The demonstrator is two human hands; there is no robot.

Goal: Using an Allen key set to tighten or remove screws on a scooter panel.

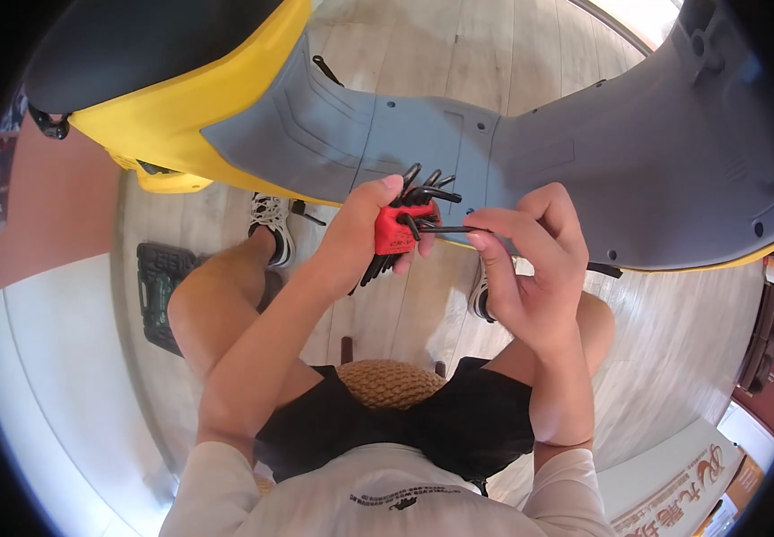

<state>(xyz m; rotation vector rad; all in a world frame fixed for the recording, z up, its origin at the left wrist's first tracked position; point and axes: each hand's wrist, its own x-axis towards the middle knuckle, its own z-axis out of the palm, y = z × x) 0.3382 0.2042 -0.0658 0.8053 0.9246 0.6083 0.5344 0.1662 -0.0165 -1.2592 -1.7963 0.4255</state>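
My left hand (360, 233) is wrapped round a red holder (394, 236) full of black L-shaped hex keys, their bent ends sticking out at the top and their long ends below. My right hand (535, 268) pinches the end of one hex key (445, 229) between thumb and forefinger. That key lies crosswise, with its bent end at the red holder; whether it is still seated in a slot I cannot tell. Both hands are just in front of the grey footboard (423, 134) of a yellow scooter (262, 54).
A dark green tool case (159, 295) lies on the wooden floor at left. I sit on a woven stool (387, 385), shoes beneath the scooter. A white printed board (664, 483) and cardboard are at lower right; dark brown furniture (758, 340) stands at right.
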